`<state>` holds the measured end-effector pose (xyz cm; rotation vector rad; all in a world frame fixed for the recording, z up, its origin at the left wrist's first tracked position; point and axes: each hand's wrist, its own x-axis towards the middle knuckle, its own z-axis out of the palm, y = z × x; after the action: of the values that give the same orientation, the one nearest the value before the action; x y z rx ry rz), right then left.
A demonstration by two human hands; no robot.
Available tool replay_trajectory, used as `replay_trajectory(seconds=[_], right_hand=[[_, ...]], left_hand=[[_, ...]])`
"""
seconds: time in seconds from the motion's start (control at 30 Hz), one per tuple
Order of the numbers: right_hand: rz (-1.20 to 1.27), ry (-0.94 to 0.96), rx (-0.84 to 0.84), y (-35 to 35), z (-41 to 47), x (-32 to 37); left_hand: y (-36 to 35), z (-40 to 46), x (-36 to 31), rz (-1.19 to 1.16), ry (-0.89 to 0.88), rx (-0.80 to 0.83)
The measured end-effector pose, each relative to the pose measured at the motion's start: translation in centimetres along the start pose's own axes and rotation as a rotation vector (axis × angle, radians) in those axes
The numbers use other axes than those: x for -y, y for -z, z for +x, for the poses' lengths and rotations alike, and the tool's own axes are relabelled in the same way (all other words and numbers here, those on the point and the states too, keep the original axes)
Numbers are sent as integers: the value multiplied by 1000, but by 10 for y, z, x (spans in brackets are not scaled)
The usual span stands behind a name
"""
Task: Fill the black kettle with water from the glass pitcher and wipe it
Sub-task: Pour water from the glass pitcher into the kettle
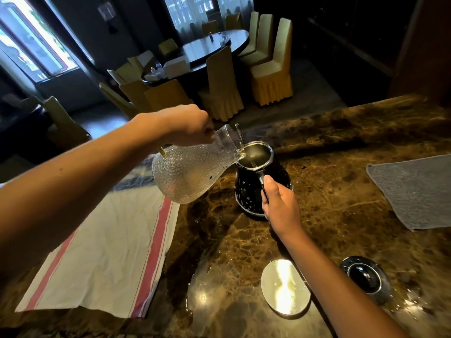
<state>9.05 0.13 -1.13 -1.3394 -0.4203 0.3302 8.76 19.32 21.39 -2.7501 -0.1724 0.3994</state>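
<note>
On the brown veined marble tabletop [341, 203] stands the bulbous, glossy black kettle [253, 189], its round mouth open. The right hand [280, 206] curls its fingers around the kettle's handle. The left hand [188, 125] grips the dimpled glass pitcher [190, 172], tilted with its spout touching the kettle's rim. A red-striped white cloth [102, 259] lies left, a grey towel [415, 191] right.

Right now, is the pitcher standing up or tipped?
Tipped. The left hand tilts the pitcher, its spout over the open kettle, which the right hand holds.
</note>
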Motion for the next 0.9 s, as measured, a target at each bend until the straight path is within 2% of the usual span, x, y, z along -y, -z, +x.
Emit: replay_trajectory(seconds=[0.17, 0.3, 0.6, 0.7, 0.8, 0.9], right_hand=[[17, -47, -7, -1, 0, 1], [3, -106, -30, -1, 3, -2], [30, -81, -23, -4, -1, 4], [9, -76, -19, -4, -1, 3], [-13, -74, -27, -3, -1, 1], [-42, -57, -31, -3, 0, 1]], left_hand=[[-19, -2, 15, -148, 52, -91], [-31, -16, 27, -381, 175, -172], [-117, -45, 46, -1204, 577, -443], [-146, -57, 38, -1481, 641, -476], [-168, -67, 26, -1606, 704, -529], [-181, -72, 18, -1606, 747, -589]])
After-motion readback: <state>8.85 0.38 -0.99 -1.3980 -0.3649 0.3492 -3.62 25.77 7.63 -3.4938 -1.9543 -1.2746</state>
